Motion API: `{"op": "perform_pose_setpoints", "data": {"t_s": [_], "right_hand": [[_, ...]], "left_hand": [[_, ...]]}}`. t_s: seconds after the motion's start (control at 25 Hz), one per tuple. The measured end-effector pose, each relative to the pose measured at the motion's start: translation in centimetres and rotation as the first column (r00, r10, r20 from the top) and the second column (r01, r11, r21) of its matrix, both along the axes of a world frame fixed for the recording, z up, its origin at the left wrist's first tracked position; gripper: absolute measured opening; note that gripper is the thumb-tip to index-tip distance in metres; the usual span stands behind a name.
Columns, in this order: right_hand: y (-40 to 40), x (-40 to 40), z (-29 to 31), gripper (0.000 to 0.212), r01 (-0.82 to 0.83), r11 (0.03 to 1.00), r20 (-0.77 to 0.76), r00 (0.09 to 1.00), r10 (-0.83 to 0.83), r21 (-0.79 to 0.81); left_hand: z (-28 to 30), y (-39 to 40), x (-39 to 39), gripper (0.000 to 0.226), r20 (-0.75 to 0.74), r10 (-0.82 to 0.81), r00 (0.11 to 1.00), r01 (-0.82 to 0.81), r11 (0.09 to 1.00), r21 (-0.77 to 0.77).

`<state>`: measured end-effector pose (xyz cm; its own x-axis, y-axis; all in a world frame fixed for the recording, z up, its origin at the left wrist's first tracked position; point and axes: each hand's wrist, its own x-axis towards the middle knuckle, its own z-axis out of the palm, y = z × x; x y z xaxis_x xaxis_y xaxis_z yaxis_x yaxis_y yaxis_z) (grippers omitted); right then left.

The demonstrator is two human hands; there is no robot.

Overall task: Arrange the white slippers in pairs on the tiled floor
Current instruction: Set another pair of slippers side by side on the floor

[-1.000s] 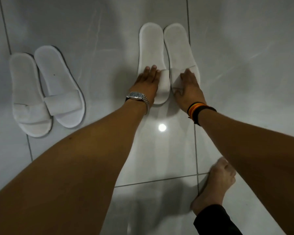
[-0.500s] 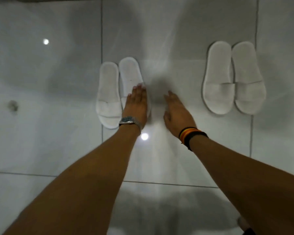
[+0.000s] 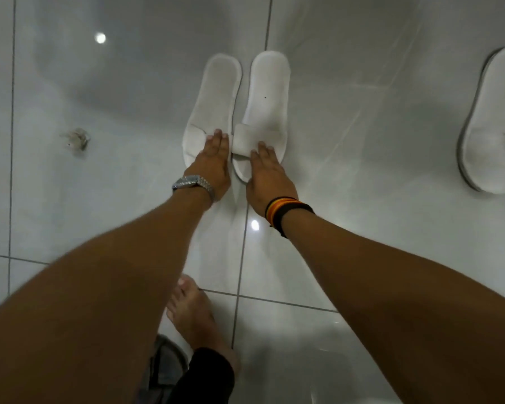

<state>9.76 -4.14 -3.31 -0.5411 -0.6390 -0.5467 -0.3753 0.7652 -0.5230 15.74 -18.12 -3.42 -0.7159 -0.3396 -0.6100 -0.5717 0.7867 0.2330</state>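
Observation:
Two white slippers lie side by side on the glossy tiled floor (image 3: 362, 141), toes toward me. My left hand (image 3: 213, 161), with a metal watch at the wrist, rests flat on the toe strap of the left slipper (image 3: 216, 94). My right hand (image 3: 268, 176), wearing striped bands, lies flat on the toe end of the right slipper (image 3: 267, 97). Neither hand grips; the fingers press down, held close together. At the right edge another white slipper (image 3: 490, 123) is partly cut off by the frame.
A small crumpled clear scrap (image 3: 76, 138) lies on the tiles at the left. My bare foot (image 3: 193, 313) stands near the bottom centre, beside a dark trouser leg (image 3: 207, 377). Ceiling lights reflect off the floor.
The view has shifted left from the finished pair. My right hand has moved from the bare floor onto the right slipper of this pair; my left hand has shifted onto the left slipper.

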Motion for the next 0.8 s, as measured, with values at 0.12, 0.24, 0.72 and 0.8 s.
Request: {"op": "perform_pose_setpoints", "data": {"t_s": [0.12, 0.24, 0.72, 0.8], "right_hand": [[-3.9, 1.1, 0.2, 0.066, 0.01, 1.0, 0.013, 1.0, -0.01, -0.015], [-5.0, 1.3, 0.1, 0.067, -0.039, 0.999, -0.017, 0.999, 0.039, -0.002], [1.0, -2.0, 2.6, 0.062, -0.005, 0.992, -0.008, 1.0, 0.004, -0.123], [5.7, -4.1, 3.9, 0.059, 0.074, 0.994, -0.015, 0.997, -0.076, -0.084]], "left_hand": [[0.2, -4.5, 0.0, 0.066, 0.059, -0.003, 0.998, 0.003, 1.0, 0.001], [0.3, -6.3, -0.1, 0.066, 0.107, -0.001, 0.994, -0.001, 1.0, 0.014], [3.1, -1.2, -0.8, 0.069, -0.013, 0.064, 0.998, -0.064, 0.995, -0.077], [4.4, 3.4, -2.0, 0.069, -0.076, 0.012, 0.997, -0.016, 0.998, -0.057]]}}
